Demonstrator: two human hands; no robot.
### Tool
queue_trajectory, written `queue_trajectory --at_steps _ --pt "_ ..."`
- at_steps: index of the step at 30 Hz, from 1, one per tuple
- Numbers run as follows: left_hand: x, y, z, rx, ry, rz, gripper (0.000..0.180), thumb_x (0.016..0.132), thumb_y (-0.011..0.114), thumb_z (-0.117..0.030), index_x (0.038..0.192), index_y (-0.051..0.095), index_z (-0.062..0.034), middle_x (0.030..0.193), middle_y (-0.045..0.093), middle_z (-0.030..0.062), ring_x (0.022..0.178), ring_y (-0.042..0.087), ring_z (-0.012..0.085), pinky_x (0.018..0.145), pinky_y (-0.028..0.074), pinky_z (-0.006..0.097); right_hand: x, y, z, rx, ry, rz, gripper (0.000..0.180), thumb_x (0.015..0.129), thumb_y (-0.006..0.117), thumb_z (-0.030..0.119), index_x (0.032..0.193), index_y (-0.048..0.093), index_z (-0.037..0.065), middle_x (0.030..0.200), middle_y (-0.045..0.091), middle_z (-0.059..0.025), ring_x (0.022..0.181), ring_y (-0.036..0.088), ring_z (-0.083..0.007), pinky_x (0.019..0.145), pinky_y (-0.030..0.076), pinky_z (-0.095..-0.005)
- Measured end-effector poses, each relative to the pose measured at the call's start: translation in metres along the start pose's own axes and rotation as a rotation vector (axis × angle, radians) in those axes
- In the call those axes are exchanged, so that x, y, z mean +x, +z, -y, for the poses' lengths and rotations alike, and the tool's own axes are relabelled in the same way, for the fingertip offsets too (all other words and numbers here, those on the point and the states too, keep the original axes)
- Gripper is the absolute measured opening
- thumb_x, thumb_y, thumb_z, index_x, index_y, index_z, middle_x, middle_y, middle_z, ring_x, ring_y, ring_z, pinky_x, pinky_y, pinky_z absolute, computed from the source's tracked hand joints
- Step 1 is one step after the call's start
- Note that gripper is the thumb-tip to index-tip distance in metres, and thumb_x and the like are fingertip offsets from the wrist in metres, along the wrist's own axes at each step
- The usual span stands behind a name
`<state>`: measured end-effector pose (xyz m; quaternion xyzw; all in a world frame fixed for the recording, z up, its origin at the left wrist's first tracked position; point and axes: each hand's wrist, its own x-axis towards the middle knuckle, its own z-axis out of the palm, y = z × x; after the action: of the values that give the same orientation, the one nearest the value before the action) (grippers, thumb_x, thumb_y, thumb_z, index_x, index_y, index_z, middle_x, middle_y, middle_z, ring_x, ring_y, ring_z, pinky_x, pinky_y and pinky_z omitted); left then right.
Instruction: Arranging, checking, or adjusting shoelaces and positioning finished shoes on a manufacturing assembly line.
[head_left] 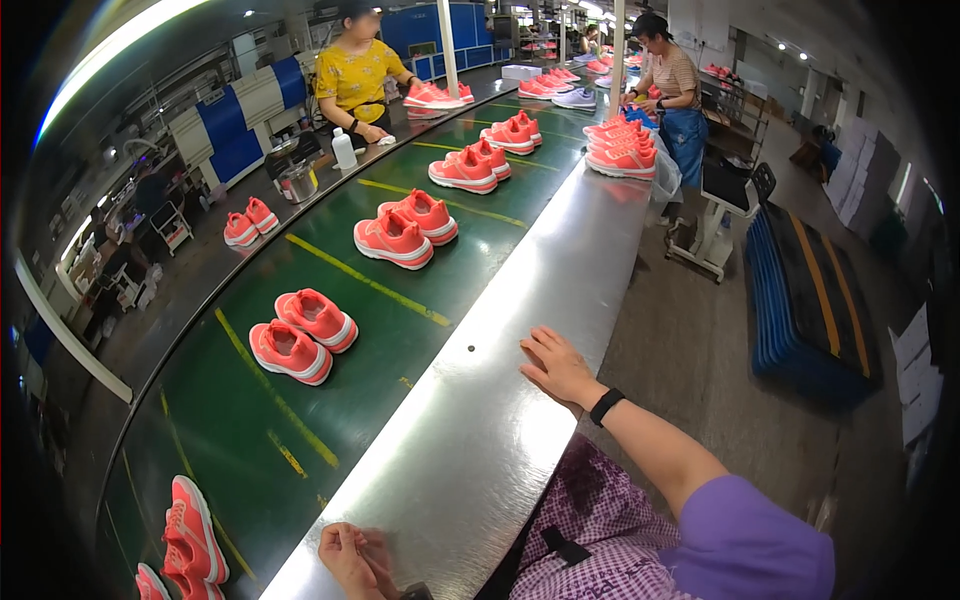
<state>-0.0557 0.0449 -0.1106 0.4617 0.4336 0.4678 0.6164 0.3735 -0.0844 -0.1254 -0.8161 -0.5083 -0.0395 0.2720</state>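
My right hand (pixel 560 368) rests on the shiny metal ledge (pixel 530 270), its fingers stretched out and nothing in them. Lower down, near the same ledge's edge by the belt, my left hand (pixel 350 565) is closed, thumb and fingers curled together; nothing shows between them. Beside the ledge runs a green conveyor belt (pixel 330 405) with yellow cross lines. Coral sneakers with white soles stand on it in pairs, the nearest ahead being a pair (pixel 290 352) left of my hands. More coral sneakers (pixel 195 530) lie at the lower left, partly cut off. Neither hand touches a shoe.
Several coral sneakers (pixel 622 155) crowd the ledge's far end, beside a person in a striped top (pixel 675 85). Across the belt, a person in yellow (pixel 352 85) handles a sneaker near a white bottle (pixel 343 150). A stack of blue-edged boards (pixel 800 300) stands at right.
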Motion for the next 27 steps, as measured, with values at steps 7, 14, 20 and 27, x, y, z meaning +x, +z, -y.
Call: queue_trajectory --at_steps 7,14,20,27 --pt "0.006 -0.014 0.011 -0.081 0.069 0.019 0.014 0.099 0.052 -0.011 0.086 0.049 -0.0056 0.069 0.049 0.0010 0.056 0.044 0.0059 0.050 0.039 0.018 -0.001 0.003 0.003 -0.002 0.002 -0.012 0.042 0.090 0.059 0.035 0.123 0.055 0.010 0.138 0.048 -0.0171 0.133 0.039 -0.0351 0.108 0.034 -0.0459" --pt "0.002 -0.009 0.002 -0.118 0.007 -0.031 0.016 0.100 0.050 -0.012 0.086 0.048 -0.0067 0.063 0.047 0.0002 0.048 0.041 0.0056 0.043 0.038 0.018 -0.003 0.007 0.002 0.000 0.009 -0.034 0.042 0.090 0.060 0.035 0.123 0.055 0.010 0.137 0.049 -0.0172 0.133 0.040 -0.0352 0.107 0.035 -0.0467" --pt "0.003 -0.012 0.009 -0.057 -0.020 -0.024 0.015 0.099 0.053 -0.012 0.086 0.051 -0.0049 0.057 0.045 -0.0005 0.043 0.040 0.0052 0.039 0.036 0.019 -0.007 0.003 -0.003 0.003 -0.004 -0.047 0.041 0.090 0.060 0.035 0.121 0.056 0.009 0.137 0.050 -0.0168 0.132 0.041 -0.0351 0.107 0.036 -0.0458" --pt "0.001 -0.013 0.014 -0.010 -0.033 -0.105 0.012 0.096 0.057 -0.010 0.087 0.056 -0.0026 0.055 0.045 -0.0015 0.042 0.039 0.0061 0.039 0.036 0.021 0.004 0.009 0.002 0.013 -0.018 -0.016 0.041 0.088 0.062 0.030 0.122 0.056 0.007 0.135 0.051 -0.0178 0.129 0.044 -0.0365 0.107 0.036 -0.0453"
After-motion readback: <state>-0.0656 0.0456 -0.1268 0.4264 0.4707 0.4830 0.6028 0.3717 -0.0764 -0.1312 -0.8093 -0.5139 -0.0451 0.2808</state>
